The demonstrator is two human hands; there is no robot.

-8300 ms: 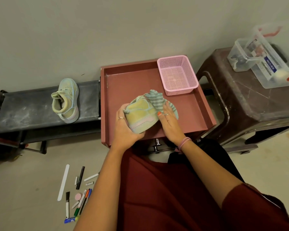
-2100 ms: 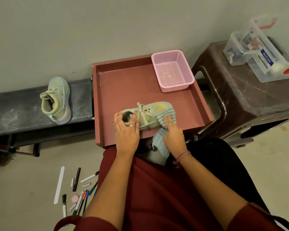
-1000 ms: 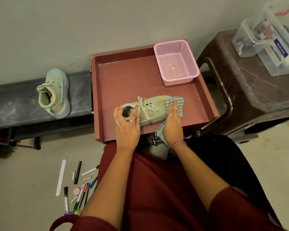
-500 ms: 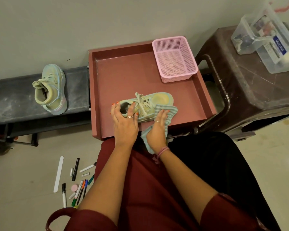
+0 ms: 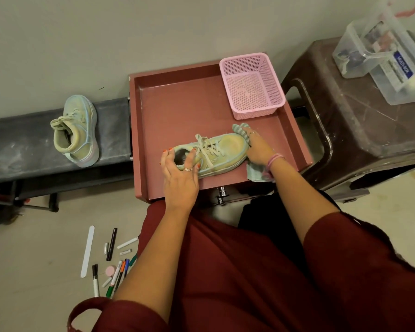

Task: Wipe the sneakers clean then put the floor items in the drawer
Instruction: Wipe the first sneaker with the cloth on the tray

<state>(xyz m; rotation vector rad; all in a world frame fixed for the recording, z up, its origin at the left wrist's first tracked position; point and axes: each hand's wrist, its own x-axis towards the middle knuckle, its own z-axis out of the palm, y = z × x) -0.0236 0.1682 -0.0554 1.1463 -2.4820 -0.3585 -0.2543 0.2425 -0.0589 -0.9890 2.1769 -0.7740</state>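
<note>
A pale green sneaker [image 5: 222, 152] lies on its sole inside the open reddish drawer [image 5: 177, 104], toe pointing right. My left hand [image 5: 180, 173] grips its heel collar, with the fingers hooked over the opening. My right hand [image 5: 258, 148] presses a striped green cloth [image 5: 241, 130] against the toe; the cloth's tail [image 5: 255, 174] hangs out below my wrist. The second sneaker [image 5: 76, 130] stands on the dark low shelf [image 5: 22, 140] to the left. Pens, markers and a white nail file [image 5: 88, 250] lie scattered on the floor at the lower left [image 5: 115, 267].
A pink mesh basket [image 5: 252, 85] sits in the drawer's back right corner. A brown plastic stool [image 5: 359, 130] stands to the right with a clear plastic box [image 5: 383, 53] on top. The drawer's metal knob [image 5: 222, 194] sticks out toward my lap.
My right hand has slid the cloth from the sneaker's near side round to the toe end. My left hand keeps its hold on the heel. The camera view shifted slightly.
</note>
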